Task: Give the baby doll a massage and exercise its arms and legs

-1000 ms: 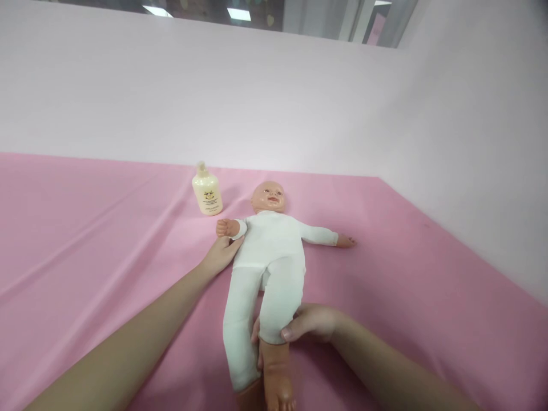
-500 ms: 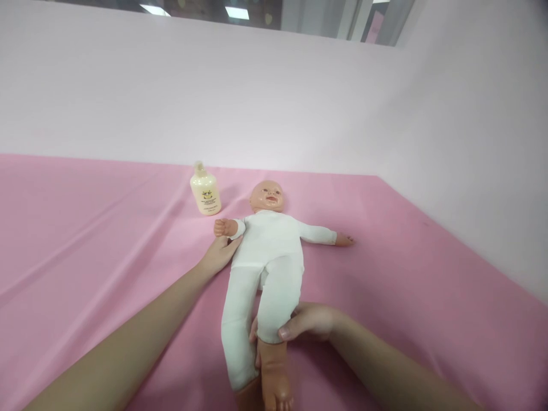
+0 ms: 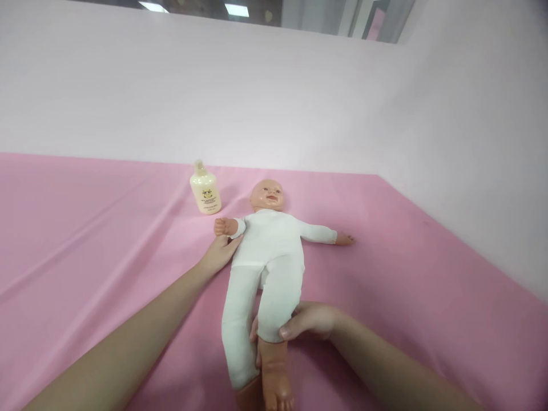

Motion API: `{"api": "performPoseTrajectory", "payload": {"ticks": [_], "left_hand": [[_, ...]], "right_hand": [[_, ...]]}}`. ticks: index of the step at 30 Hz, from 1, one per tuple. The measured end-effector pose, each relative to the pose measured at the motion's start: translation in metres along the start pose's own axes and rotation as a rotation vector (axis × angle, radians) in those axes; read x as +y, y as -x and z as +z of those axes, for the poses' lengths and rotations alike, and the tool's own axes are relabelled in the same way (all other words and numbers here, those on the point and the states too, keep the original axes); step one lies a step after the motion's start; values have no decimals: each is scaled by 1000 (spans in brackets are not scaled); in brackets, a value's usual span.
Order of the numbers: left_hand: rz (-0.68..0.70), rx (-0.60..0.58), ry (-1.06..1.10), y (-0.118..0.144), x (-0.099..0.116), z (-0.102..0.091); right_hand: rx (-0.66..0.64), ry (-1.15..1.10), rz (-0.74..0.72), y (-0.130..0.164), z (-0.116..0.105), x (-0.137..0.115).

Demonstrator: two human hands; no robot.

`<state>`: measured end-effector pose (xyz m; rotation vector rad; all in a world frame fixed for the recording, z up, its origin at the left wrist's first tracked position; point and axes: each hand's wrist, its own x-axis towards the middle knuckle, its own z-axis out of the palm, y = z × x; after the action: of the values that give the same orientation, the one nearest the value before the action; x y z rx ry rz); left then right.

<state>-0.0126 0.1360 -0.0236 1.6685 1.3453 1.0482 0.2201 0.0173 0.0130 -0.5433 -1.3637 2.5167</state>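
A baby doll in a white long-sleeved suit lies on its back, head away from me. My left hand is against the doll's bent arm and side; its thumb shows below the sleeve, and the other fingers are hidden behind the doll's arm and fist. My right hand is wrapped round the lower part of one doll leg, thumb on top and fingertips showing between the two legs. That leg is raised slightly over the other leg. The doll's other arm stretches out to the right.
A cream-coloured pump bottle with a printed label stands upright left of the doll's head. Pink cloth with creases covers the surface. White walls rise at the back and right, with a window along the top.
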Motion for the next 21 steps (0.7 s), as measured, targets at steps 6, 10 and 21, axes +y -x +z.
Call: {"api": "performPoseTrajectory", "payload": {"ticks": [6, 10, 21], "left_hand": [[-6, -14, -36, -1, -2, 0], [3, -11, -33, -1, -1, 0], [14, -5, -19, -1, -1, 0]], "right_hand": [[-6, 5, -16, 0, -3, 3], [10, 12, -7, 0, -3, 3], [3, -13, -4, 0, -1, 1]]}}
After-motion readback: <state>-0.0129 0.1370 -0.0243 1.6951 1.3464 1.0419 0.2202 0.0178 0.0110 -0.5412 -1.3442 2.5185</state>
